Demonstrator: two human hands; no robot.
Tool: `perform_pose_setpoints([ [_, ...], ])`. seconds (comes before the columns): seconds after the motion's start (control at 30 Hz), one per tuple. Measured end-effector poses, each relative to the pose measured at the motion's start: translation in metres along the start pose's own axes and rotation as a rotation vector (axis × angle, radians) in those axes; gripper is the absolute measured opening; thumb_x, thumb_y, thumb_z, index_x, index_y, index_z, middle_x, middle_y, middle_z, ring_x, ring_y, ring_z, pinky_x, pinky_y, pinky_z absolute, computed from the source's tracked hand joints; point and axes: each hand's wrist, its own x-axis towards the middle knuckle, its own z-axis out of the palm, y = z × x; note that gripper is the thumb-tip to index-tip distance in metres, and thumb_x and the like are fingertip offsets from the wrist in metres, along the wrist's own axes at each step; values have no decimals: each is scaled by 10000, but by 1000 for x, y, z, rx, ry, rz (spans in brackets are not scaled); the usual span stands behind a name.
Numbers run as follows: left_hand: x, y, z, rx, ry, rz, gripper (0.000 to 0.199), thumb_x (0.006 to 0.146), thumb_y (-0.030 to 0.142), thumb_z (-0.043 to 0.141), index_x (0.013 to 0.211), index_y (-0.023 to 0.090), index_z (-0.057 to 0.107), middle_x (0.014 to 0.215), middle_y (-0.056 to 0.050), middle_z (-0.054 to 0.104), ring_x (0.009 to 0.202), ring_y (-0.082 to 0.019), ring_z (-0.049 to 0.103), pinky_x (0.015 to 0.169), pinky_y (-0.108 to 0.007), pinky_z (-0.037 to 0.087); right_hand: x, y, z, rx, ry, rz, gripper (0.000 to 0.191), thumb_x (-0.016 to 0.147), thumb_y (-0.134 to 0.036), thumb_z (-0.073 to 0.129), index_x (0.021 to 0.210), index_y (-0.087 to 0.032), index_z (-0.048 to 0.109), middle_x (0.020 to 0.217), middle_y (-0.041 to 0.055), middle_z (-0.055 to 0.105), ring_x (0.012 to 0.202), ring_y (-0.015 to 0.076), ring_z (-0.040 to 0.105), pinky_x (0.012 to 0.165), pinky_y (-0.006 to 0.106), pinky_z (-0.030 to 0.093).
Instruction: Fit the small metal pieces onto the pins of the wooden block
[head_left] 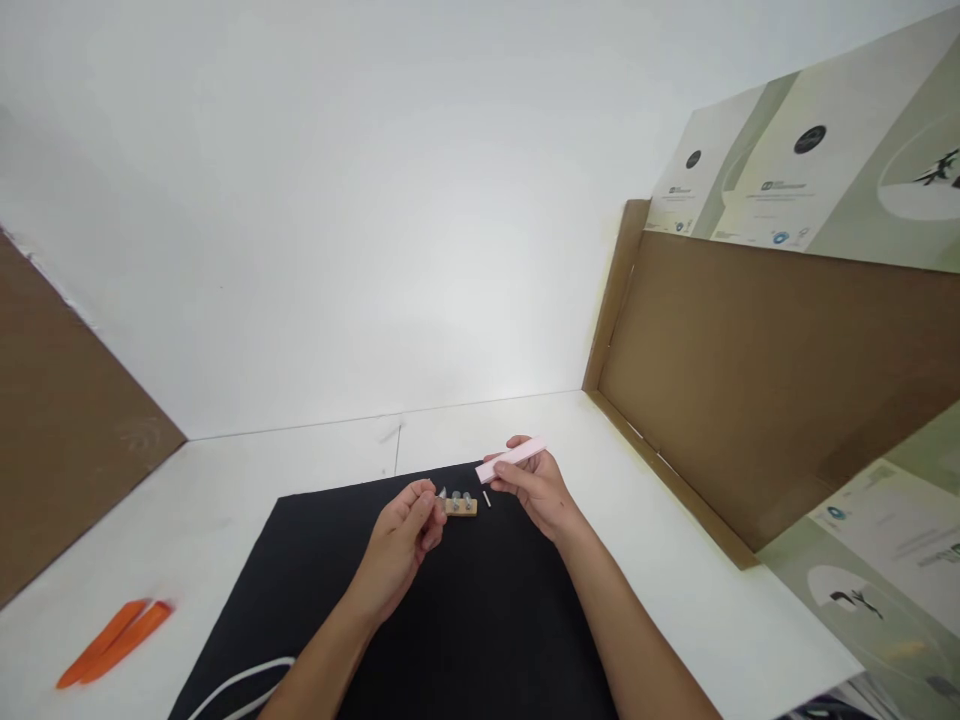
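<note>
My left hand pinches the end of a small wooden block that carries several metal bolts or posts, above a black mat. My right hand holds a pale pink bar, probably a sanding stick, between thumb and fingers. Its far end sticks out past my fingers, close to the block. A short thin metal pin lies on the mat between my hands. Part of the block's left end is hidden by my left fingers.
The mat lies on a white table. Two orange plastic pry tools lie at the front left, and a white cable crosses the mat's near corner. Brown cardboard panels stand at the right and left, with printed sheets beyond.
</note>
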Motion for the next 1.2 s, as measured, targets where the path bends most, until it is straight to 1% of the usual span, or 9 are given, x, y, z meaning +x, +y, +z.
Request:
perform_pose_setpoints([
  [0.1,0,-2,1,-104,-22,-34,292,891,465,564,894,182,495,634,64,476,475,-46,357,473,-198,286,-1,-1,2,15,-32,-1,491,643,-251,860,966,-203,495,868,50,761,733,153,715,641,217,563],
  [0.23,-1,-5,4,-125,-11,-45,289,886,460,573,901,177,516,614,69,471,485,-49,339,479,-194,258,-3,3,7,3,-72,-24,434,639,-245,856,907,-204,516,850,47,760,695,159,704,603,230,556],
  [0.37,0,-11,6,-39,12,-24,318,898,484,537,891,167,557,604,63,477,510,-66,335,496,-202,256,-6,8,14,-55,-105,-95,385,632,-197,839,846,-209,520,826,38,760,633,149,683,580,236,538],
  [0.47,1,-15,4,63,16,-15,364,917,516,480,840,169,555,573,53,488,515,-84,337,496,-210,252,-9,10,19,-128,-48,-117,375,627,-190,824,822,-214,504,743,19,752,501,125,631,498,227,506],
  [0.53,1,-18,3,140,8,0,376,928,522,449,825,174,547,566,48,499,519,-91,347,497,-212,256,-9,10,21,-157,-13,-128,367,627,-193,812,811,-217,495,708,10,745,466,118,610,476,224,492],
  [0.67,-1,-18,5,208,-26,21,371,936,515,425,810,181,527,582,54,483,520,-89,346,494,-207,254,-9,9,21,-184,6,-161,356,617,-189,797,802,-221,495,725,10,746,520,134,640,511,234,501],
  [0.93,0,-19,8,137,-50,44,356,944,486,422,759,185,465,602,64,400,535,-84,331,497,-209,264,-14,6,20,-352,-36,-168,311,608,-162,777,751,-219,507,757,25,751,597,173,677,525,251,502],
  [1.07,2,-21,6,117,-28,34,349,937,471,443,745,180,458,616,69,366,505,-66,310,479,-212,226,-18,2,21,-386,-96,-186,295,625,-155,768,731,-219,500,734,22,743,653,193,696,537,251,496],
  [1.2,3,-22,5,78,23,30,339,919,453,493,730,173,470,644,65,355,506,-57,305,478,-214,227,-19,2,22,-401,-112,-192,290,639,-168,770,740,-218,503,773,36,749,666,191,698,543,250,493],
])
